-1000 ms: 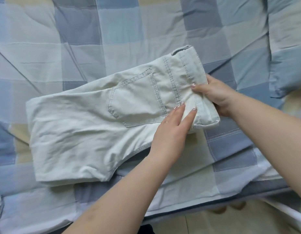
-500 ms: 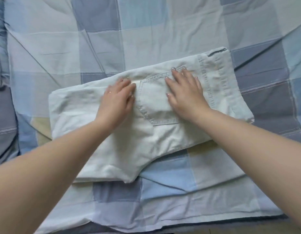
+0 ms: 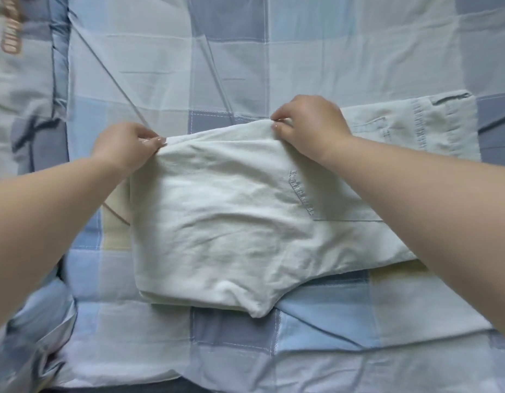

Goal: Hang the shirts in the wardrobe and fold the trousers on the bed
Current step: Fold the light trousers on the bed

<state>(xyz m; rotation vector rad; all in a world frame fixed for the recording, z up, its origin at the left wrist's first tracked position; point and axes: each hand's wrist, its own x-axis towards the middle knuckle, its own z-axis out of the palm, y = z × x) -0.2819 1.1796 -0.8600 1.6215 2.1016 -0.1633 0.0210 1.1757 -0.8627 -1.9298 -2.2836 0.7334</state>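
Looking down from the head camera, the pale trousers [image 3: 231,228] lie folded on the checked bed cover [image 3: 245,66], and everything else is best placed against them. The left hand [image 3: 124,147] is at their far left corner, its thumb and fingertips pinched on the edge of the top layer; the right hand [image 3: 308,129] is along the same far edge, further toward the waistband [image 3: 444,120], and it too nips the cloth between thumb and curled fingers. Between the two hands the edge is drawn up a little off the layer under it, so the fold looks only partly raised. The back pocket [image 3: 370,129] and the waistband lie flat beyond the right hand, not yet covered. The step in hand seems to be folding the trousers smaller, with the leg end about to be carried over toward the waistband. That next move probably calls for both pinches to lift together and travel level, so the edge lands square on the waistband without dragging the lower layers askew. No shirts or wardrobe can be seen from here.
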